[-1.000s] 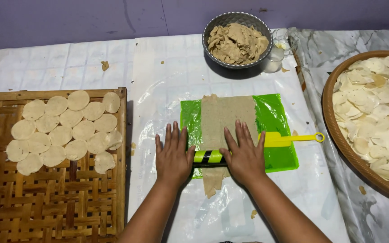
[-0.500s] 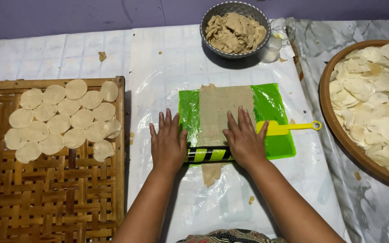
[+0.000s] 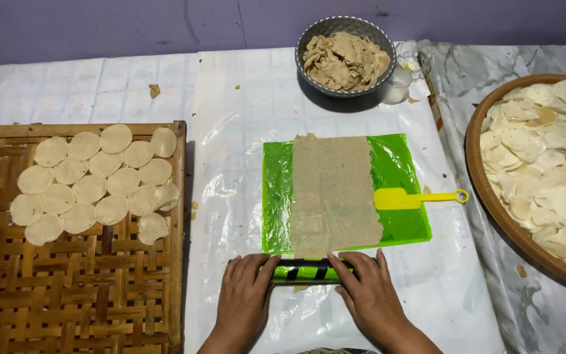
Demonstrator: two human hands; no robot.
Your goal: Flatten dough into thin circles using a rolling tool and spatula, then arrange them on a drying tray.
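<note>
While both palms bear down on the green-and-black striped rolling pin (image 3: 306,271), the step in hand reads as rolling dough out thin. The left hand (image 3: 247,298) lies flat on the pin's left end, fingers spread and extended over it; the right hand (image 3: 368,295) lies the same way on the right end, so neither hand pinches or grips, both press open-palmed. The pin sits crosswise at the near edge of the green plastic mat (image 3: 276,196), just off the mat's rim and over the near tip of the dough sheet (image 3: 334,195). That sheet, tan and speckled, runs as a long ragged-edged strip down the middle of the mat from far edge to near edge. On the right part of the mat rests a yellow plastic scraper (image 3: 414,197), its handle pointing away past the mat's right rim, touching neither hand. Beyond the mat's far edge stands a metal bowl (image 3: 309,65) heaped with tan dough pieces. Well to the left of the mat lies a woven bamboo tray (image 3: 67,288) carrying rows of cut dough rounds (image 3: 96,183), overlapping at their edges. Well to the right of the mat, a round woven basket (image 3: 479,183) holds a pile of pale, curled discs (image 3: 551,164). My judgement: with the pin at the near limit of its stroke, the next move calls for an even push away across the mat, equal pressure under both palms so the thin sheet neither tears nor skews.
</note>
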